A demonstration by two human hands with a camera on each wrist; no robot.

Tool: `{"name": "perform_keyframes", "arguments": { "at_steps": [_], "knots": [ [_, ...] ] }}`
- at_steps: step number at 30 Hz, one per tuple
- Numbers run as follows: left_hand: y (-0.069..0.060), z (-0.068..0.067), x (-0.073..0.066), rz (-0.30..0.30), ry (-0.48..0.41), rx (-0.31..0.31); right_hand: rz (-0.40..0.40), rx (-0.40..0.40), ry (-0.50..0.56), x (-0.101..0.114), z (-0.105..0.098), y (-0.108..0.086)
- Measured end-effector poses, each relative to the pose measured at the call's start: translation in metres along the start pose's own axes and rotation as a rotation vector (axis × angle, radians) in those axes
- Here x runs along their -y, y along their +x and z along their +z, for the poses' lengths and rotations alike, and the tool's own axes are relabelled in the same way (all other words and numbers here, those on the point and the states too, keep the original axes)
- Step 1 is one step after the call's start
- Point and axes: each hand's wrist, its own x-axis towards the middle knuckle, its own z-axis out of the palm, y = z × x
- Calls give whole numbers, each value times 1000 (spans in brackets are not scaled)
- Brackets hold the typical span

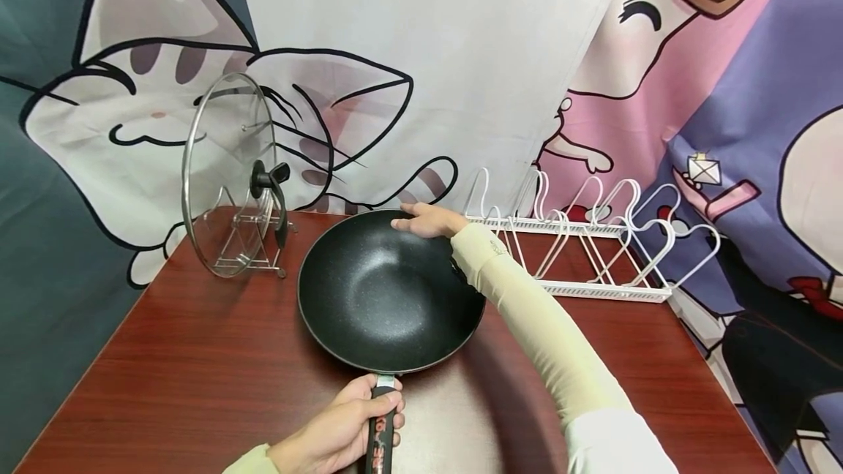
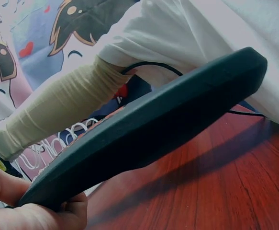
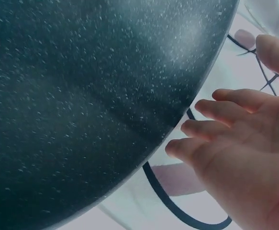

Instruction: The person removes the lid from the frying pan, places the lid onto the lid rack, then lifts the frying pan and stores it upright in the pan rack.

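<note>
"Gripping the long black handle [image 1: 381,423] of the speckled black wok [image 1: 388,291], the left hand [image 1: 342,423] lays its thumb across the top and curls its fingers round. And the right hand [image 1: 429,222]?"

"Its fingers [image 3: 196,128] are extended and slightly spread, just beside the far rim [image 3: 216,52]. I can't tell whether any touch it."

"So the wok lies between the two hands?"

"Yes, beyond the left fingers and on the near side of the right fingertips, hollow upward, above the table [image 1: 165,357]. Whether its base rests there is hidden."

"How would it handle?"

"Stiff, I'd judge, and probably fairly heavy, its weight out past the left fingers, so the handle may twist. The coating looks smooth: likely slippery under a palm, and easily scratched."

"Best hold?"

"Right where the left thumb is, close to the metal neck [image 1: 386,380], with the right fingers steadying the rim opposite."

"Any brand?"

"Red and pale markings [image 1: 379,436] run along the handle just behind the left thumb, too blurred to read. I can make out no lettering inside the wok."
</note>
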Motion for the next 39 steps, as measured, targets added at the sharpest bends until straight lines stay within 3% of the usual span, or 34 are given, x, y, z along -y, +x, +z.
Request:
{"name": "perform_keyframes", "arguments": {
  "at_steps": [6, 10, 13, 17, 20, 26, 29, 35, 39],
  "knots": [
    [2, -1, -3, -11, 4, -7, -63, -29, 34, 6, 5, -17],
    [5, -1, -6, -20, 18, -21, -112, -101, 29, 9, 8, -31],
    [9, -3, -8, -23, 26, -26, -138, -201, 22, 10, 13, -44],
    [15, -5, -12, -26, 20, -13, -154, -348, 128, 11, 25, -67],
    [19, -6, -15, -21, 22, -8, -161, -390, 293, 12, 38, -86],
    [24, -10, -19, -7, 48, -15, -171, -364, 579, 17, 64, -121],
    [27, -12, -19, -6, 51, -26, -175, -339, 633, 26, 70, -141],
    [32, -12, -22, -5, 55, -40, -180, -278, 749, 23, 98, -160],
    [34, -11, -23, 8, 47, -32, -163, -156, 808, 21, 118, -176]
  ]
}}
